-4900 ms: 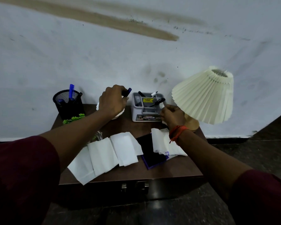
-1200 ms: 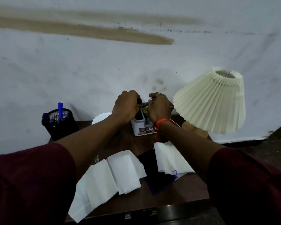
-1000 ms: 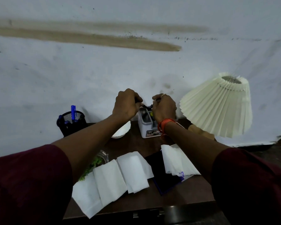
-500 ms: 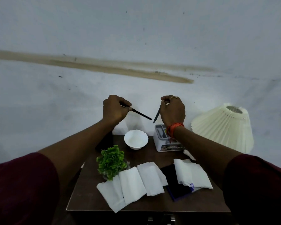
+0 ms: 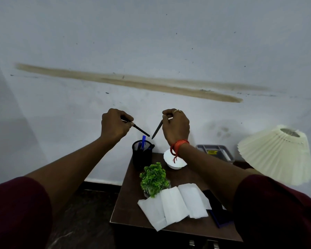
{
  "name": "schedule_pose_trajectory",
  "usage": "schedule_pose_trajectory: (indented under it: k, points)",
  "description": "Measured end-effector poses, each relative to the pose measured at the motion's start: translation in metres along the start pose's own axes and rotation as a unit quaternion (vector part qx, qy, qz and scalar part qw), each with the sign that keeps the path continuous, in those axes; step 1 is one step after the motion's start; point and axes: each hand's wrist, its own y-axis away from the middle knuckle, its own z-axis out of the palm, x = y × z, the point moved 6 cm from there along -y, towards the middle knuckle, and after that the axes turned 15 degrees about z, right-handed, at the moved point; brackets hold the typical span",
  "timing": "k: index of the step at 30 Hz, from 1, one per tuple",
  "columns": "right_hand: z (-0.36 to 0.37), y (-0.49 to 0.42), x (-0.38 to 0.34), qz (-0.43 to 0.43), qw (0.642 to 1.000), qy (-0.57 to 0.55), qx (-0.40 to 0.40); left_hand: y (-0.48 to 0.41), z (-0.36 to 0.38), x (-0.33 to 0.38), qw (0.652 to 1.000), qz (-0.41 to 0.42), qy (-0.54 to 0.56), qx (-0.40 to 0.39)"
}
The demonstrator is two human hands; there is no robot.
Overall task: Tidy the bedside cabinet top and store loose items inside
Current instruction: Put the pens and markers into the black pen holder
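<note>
Nearest us, maroon sleeves (image 5: 16,209) cover both upper arms; the bare forearms reach forward and up from them. Between the arms lies the brown tabletop (image 5: 129,198). Near its front edge we note white tissues (image 5: 174,203), fanned and overlapping. Just right of them is a dark flat thing (image 5: 218,215) with a purple rim, partly under the tissues and partly hidden by the right forearm; we cannot tell what it is.

Behind the tissues, at their far-left corner, stands a small green plant (image 5: 153,177); beyond it sits a white bowl (image 5: 175,163). Left of the bowl is a black mesh pen holder (image 5: 142,157) with a blue pen (image 5: 143,141) upright in it. A grey tray (image 5: 214,150) sits at the back right, and a pleated cream lampshade (image 5: 276,153) leans at the far right.

Both hands are raised above the tabletop. The left hand (image 5: 114,125) has its fingers curled round a black pen (image 5: 141,130), which juts from the thumb side and slants down to the right. The right hand (image 5: 176,125) pinches a second dark pen (image 5: 157,129), slanting down to the left. The two tips are near each other but apart, and in our view they lie just above the holder's mouth, clear of it. The right wrist carries an orange thread (image 5: 179,145); a ring (image 5: 177,110) shows on one finger.

Farthest off is a pale wall (image 5: 151,42) with a long brown smear (image 5: 133,82).
</note>
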Motion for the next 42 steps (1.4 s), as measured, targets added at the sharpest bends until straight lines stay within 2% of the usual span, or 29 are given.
schedule_pose_trajectory:
  k: [16, 32, 37, 42]
  points:
    - [0.049, 0.011, 0.031, 0.022, 0.999, 0.012, -0.044, 0.016, 0.014, -0.039, 0.999, -0.012, -0.028, -0.03]
    - [0.012, 0.013, 0.071, 0.037, 0.998, 0.034, -0.037, 0.028, 0.029, -0.027, 1.0, 0.001, -0.004, -0.026]
    - [-0.002, 0.027, 0.099, 0.092, 0.993, 0.035, -0.066, 0.056, 0.034, -0.017, 1.0, -0.013, 0.028, -0.001]
    - [-0.001, 0.049, 0.125, 0.155, 0.981, 0.047, -0.108, 0.096, 0.051, -0.03, 0.994, -0.094, 0.063, -0.008]
